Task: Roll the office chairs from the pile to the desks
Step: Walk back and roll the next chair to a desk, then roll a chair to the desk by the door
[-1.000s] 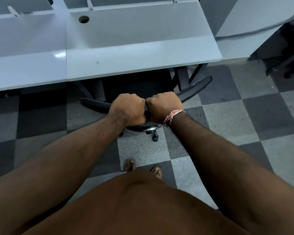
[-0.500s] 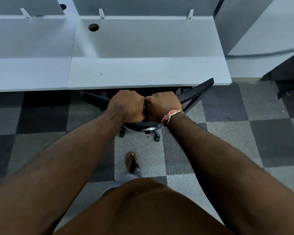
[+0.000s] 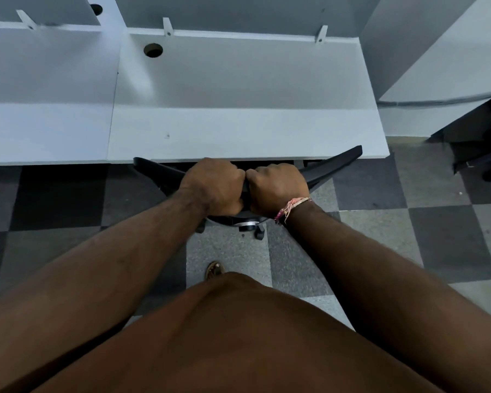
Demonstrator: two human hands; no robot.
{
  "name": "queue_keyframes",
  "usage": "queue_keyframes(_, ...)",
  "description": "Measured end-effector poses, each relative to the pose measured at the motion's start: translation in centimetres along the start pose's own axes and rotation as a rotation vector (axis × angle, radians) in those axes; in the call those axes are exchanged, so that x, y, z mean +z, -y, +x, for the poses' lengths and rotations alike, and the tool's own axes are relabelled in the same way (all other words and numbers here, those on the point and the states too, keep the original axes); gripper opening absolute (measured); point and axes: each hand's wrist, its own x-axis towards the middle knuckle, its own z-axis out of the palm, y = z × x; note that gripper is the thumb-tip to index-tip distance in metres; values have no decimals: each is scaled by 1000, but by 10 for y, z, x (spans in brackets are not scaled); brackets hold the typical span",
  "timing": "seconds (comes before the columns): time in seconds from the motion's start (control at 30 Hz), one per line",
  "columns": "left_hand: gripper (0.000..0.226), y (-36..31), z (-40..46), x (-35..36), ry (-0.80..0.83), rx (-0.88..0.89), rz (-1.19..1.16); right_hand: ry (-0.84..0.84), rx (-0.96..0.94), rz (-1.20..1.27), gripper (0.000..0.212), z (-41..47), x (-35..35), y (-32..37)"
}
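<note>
Office chair (image 3: 330, 163) has advanced further beneath the white bench (image 3: 247, 131) since the earlier frame; only its top edge shows. Left hand (image 3: 213, 187) and right hand (image 3: 277, 187), touching, hold a closed grip on that edge.

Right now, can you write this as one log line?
left hand: gripping black office chair back | right hand: gripping too | chair: seat under white desk

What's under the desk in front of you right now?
Under the desk sits the front of the black chair; both hands, left and right, hold its back. The seat is hidden by the desktop. One wheel shows on the floor.
</note>
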Motion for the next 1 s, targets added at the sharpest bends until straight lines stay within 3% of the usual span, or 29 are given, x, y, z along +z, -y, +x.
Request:
queue_keyframes(0.53, 29, -19, -24, -3, -37, -63, -48, 144, -11, 16, 25, -14, -12, 8)
queue_keyframes(0.7, 31, -18, -43, -17, -21, -88, -101, 122, -70, 71, 41, -20, -25, 5)
queue_keyframes(0.87, 33, -20, -76, -36, -77, -206, -97, 58, -153, 81, 43, -16, -45, 18)
queue_keyframes(1.0, 40, -8, -124, -43, -159, -407, -131, -4, -231, 160, 48, 2, -60, 57)
